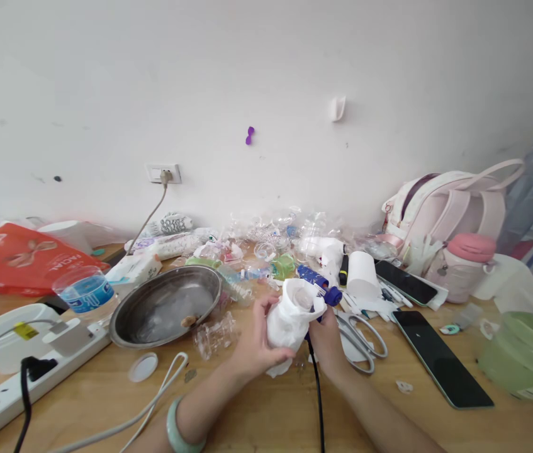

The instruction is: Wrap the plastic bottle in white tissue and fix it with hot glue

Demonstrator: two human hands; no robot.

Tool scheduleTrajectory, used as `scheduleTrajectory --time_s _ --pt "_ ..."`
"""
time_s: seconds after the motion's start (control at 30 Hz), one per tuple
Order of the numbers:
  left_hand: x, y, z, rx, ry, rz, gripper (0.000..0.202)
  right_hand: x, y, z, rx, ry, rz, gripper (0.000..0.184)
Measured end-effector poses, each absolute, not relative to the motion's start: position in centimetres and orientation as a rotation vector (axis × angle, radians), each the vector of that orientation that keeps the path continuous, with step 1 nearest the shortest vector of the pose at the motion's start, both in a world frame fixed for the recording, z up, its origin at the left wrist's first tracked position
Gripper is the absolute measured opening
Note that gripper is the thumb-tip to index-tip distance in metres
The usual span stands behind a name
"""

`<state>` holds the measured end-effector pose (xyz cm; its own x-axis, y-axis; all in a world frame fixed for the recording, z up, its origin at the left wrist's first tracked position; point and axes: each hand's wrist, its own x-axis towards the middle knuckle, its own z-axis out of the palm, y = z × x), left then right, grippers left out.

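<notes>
My left hand (254,346) is wrapped around a plastic bottle piece covered in white tissue (285,324), tilted with its open end up. Clear plastic shows inside the rim. My right hand (331,346) is closed on a blue glue gun (313,275), close against the right side of the tissue-covered piece. Part of the tool is hidden behind the tissue and fingers. Its black cord (317,396) runs down toward the table's front edge. Just right of my right hand lie grey-handled scissors (365,343).
Left stand a metal basin (167,308), a cut plastic bottle (84,292) and a power strip (25,396). Clear plastic scraps (270,236) line the wall. Right are a tissue roll (363,275), phones (443,358), a pink-lidded bottle (464,270), a green container (521,355) and a backpack (450,201).
</notes>
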<state>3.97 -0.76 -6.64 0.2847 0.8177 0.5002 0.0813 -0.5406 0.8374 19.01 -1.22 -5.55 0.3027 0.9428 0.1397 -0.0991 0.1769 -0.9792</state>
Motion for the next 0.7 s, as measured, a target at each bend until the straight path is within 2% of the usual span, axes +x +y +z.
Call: scheduleTrajectory --time_s 0.07,0.2,0.37,0.53,0.6,0.7 --pt "4.2 -0.8 -6.6 1.811 0.937 1.321 0.081 19.0 -1.3 -5.5 -1.141 -0.989 0.906 0.050" --pt "4.5 -0.9 -5.3 1.627 1.049 1.263 0.058 19.0 -1.3 -5.4 -1.204 -0.966 0.907 0.039" --pt "4.6 -0.5 -4.0 1.087 0.897 1.282 0.048 18.8 -1.2 -4.8 -1.183 -0.839 0.989 0.027" --pt "4.7 0.0 -4.0 0.955 1.074 1.268 0.034 18.7 -1.1 -4.2 -1.130 -0.786 1.007 0.026" --pt "4.8 0.0 -4.1 0.986 1.074 1.260 0.036 18.7 -1.2 -4.3 -1.165 -0.808 0.985 0.027" --pt "4.9 -0.2 -4.2 1.010 0.921 1.224 0.054 18.7 -1.3 -4.8 -1.224 -0.873 0.938 0.027"
